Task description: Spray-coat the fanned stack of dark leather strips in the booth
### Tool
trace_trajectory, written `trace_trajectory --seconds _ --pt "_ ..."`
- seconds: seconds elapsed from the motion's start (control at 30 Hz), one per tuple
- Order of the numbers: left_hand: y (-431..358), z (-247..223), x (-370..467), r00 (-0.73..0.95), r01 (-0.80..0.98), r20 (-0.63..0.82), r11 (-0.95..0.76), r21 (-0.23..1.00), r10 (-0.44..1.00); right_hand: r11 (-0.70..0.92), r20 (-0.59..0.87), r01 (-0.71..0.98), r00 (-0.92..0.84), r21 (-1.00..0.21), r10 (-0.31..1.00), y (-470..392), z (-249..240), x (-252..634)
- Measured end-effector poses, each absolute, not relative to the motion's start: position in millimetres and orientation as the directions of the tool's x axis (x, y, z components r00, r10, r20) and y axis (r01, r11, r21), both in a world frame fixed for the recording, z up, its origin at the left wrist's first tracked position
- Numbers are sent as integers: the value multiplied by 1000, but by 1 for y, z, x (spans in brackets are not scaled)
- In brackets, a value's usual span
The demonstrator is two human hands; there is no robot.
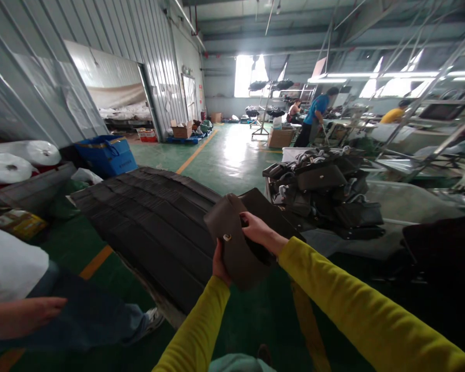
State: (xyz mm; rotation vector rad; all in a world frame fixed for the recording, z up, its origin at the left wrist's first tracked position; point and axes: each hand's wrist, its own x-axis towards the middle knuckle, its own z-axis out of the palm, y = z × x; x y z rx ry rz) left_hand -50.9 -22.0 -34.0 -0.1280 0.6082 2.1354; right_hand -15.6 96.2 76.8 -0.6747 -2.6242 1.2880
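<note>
A dark brown handbag [232, 258] with a small metal clasp on its flap is held up in front of me. My left hand [220, 266] grips its lower left side, the fingers partly hidden behind it. At the bag's right edge, my right hand [259, 231] has its thumb and fingers closed on the flap, beside the dark opening. Behind the bag lies a stack of dark flat panels [155, 222]. To the right is a heap of similar dark bags [321, 178], some with pale stuffing or wrapping showing.
On the left, a person in a white shirt [15, 263] stands close to the panels. A blue bin [106, 155] and rolls of white plastic [11, 165] are beyond. Further back, a person in blue [316, 113] stands near a cardboard box [280, 138]. Yellow lines [197, 152] mark the green floor.
</note>
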Motion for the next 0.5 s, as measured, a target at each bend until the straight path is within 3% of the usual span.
trace_trajectory --seconds 0.3,0.5 --pt "-27 -59 -59 -534 -834 -275 -446 324 800 475 -58 297 -889 -828 454 91 76 1" --pt "-22 -63 -61 -494 -851 -182 -429 303 850 525 18 252 -890 -813 455 77 78 -1"
